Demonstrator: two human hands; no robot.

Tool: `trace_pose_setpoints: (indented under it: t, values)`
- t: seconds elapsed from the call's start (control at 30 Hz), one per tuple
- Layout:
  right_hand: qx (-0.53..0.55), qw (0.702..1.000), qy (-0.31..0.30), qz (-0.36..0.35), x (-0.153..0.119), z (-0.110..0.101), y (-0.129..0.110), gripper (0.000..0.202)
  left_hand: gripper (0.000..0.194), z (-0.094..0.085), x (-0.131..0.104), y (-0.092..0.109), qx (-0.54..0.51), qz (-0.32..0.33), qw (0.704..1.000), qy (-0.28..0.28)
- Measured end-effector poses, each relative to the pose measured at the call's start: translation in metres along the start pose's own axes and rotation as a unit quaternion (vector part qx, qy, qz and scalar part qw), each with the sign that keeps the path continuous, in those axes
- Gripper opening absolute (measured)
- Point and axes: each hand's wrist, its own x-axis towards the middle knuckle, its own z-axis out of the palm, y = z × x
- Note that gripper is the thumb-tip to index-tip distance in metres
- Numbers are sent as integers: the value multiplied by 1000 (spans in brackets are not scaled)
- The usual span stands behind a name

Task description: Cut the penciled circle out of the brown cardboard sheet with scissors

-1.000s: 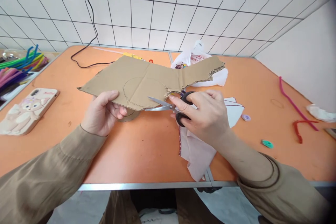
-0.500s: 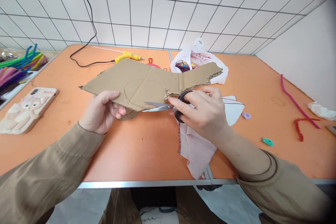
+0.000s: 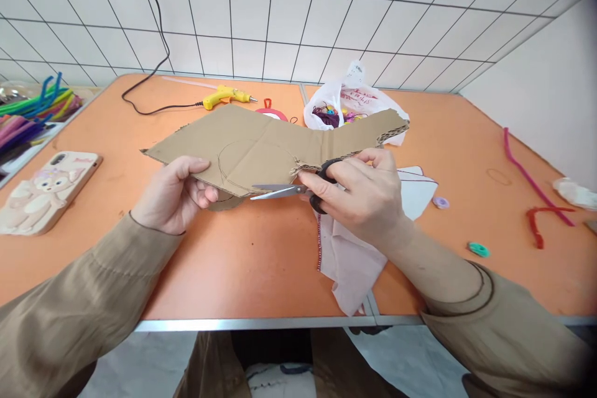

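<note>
My left hand [image 3: 180, 189] pinches the lower left edge of a brown cardboard piece [image 3: 265, 143], thumb on top. A circle is drawn in thin line on the cardboard, and its right and lower edges are ragged where cut. My right hand [image 3: 361, 189] grips a pair of scissors [image 3: 280, 191] by the black handles. The blades point left and are slightly apart at the cardboard's lower edge, near the drawn circle. Below my right hand lies a whitish cloth [image 3: 352, 261] with a dark red stitched edge, partly hidden by the hand.
A yellow glue gun [image 3: 226, 97] with a black cord lies at the back beside a white plastic bag [image 3: 373, 99] of small craft bits. At left are a phone [image 3: 51, 193] and coloured pipe cleaners [image 3: 37, 109]. A green ring [image 3: 478, 249] and red pipe cleaner [image 3: 536, 227] lie right.
The scissor blades have closed a little and shifted slightly left. The cardboard's right end has moved slightly right. My left hand keeps its hold.
</note>
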Motion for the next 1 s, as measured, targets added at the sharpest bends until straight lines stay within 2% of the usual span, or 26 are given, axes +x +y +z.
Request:
trace_pose_setpoints:
  t: [0.17,0.6,0.73,1.0]
  values:
    - [-9,999,39,-23,0,2,2,13,48,-1,0,0,22,-3,1000,-2]
    - [-11,996,77,-52,2,4,7,16,47,-1,-2,3,60,-8,998,28]
    - [-5,998,52,-43,1,6,8,23,45,0,-3,4,62,-4,998,28]
    - [-15,995,78,-66,4,5,9,20,42,-1,-2,3,44,-1,999,4]
